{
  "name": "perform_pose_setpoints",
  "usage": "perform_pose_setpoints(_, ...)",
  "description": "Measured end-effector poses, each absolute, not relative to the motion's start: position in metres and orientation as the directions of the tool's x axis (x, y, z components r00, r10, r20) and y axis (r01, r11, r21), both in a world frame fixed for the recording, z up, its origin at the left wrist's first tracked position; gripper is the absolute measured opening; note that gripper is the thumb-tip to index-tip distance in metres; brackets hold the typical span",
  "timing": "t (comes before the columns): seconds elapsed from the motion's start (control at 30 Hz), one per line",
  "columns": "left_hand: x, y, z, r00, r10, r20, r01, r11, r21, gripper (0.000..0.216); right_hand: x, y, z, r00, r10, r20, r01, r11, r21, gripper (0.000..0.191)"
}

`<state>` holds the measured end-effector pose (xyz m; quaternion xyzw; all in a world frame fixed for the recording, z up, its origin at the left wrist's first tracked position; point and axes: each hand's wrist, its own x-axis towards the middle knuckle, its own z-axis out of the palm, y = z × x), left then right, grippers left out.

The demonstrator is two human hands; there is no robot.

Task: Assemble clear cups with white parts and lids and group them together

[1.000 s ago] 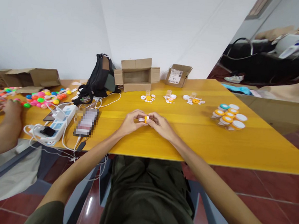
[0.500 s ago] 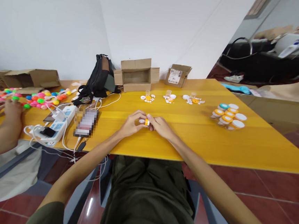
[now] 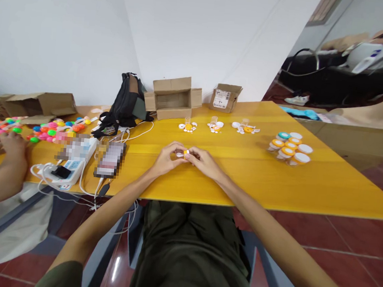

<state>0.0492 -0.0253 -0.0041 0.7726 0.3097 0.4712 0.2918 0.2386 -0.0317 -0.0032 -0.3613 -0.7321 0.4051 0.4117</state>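
Between my two hands, over the table's middle, a small clear jar (image 3: 180, 154) lies on its side with white pieces showing inside. Its orange and white lid (image 3: 186, 154) points right. My left hand (image 3: 167, 160) is closed round the jar's body. The fingers of my right hand (image 3: 204, 161) are pinched at the lid and partly hide it. Beyond my hands are three groups of jar parts, with an orange ring (image 3: 188, 127) in the left group, a white disc (image 3: 219, 124) in the middle one and another orange ring (image 3: 247, 129) in the right one.
Several lidded jars (image 3: 289, 145) are grouped at the right. Cardboard boxes (image 3: 170, 113) and a backpack (image 3: 125, 97) line the back. A phone (image 3: 110, 158), a power strip (image 3: 84, 149) and cables lie at left, near a co-worker's hands (image 3: 13, 143) and colourful balls (image 3: 51, 132).
My right hand's fingers have shifted round the lid, with the thumb lower and less stretched out. The jar stays between both hands. The whole view has shifted slightly.
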Motion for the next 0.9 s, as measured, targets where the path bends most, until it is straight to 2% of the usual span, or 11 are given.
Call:
perform_pose_setpoints(0.17,0.049,-0.025,-0.002,0.395,0.73,0.558,0.218,-0.664,0.715,0.03,0.24,-0.029,-0.004,-0.43,0.868,0.249,0.22,0.368,-0.903,0.052)
perform_pose_setpoints(0.33,0.049,-0.024,-0.007,0.379,0.775,0.506,0.202,-0.603,0.772,0.035,0.238,-0.029,-0.008,-0.374,0.888,0.27,0.062,0.314,-0.948,0.049)
perform_pose_setpoints(0.47,0.048,-0.021,-0.014,0.424,0.754,0.501,0.193,-0.616,0.764,0.048,0.238,-0.03,-0.011,-0.379,0.891,0.249,0.047,0.287,-0.957,0.046)
perform_pose_setpoints(0.57,0.047,-0.019,-0.017,0.435,0.724,0.535,0.195,-0.656,0.729,0.067,0.247,-0.033,-0.011,-0.352,0.901,0.252,0.082,0.298,-0.951,0.046)
perform_pose_setpoints(0.63,0.046,-0.018,-0.018,0.452,0.711,0.539,0.221,-0.675,0.704,0.07,0.261,-0.039,-0.011,-0.321,0.915,0.243,0.123,0.295,-0.947,0.046)
perform_pose_setpoints(0.73,0.045,-0.018,-0.017,0.458,0.729,0.509,0.287,-0.663,0.691,0.063,0.295,-0.053,-0.011,-0.234,0.945,0.227,0.169,0.27,-0.948,0.046)
perform_pose_setpoints(0.9,0.044,-0.017,-0.015,0.43,0.778,0.459,0.365,-0.615,0.699,0.043,0.365,-0.085,-0.015,0.03,0.968,0.25,0.339,0.225,-0.914,0.054)
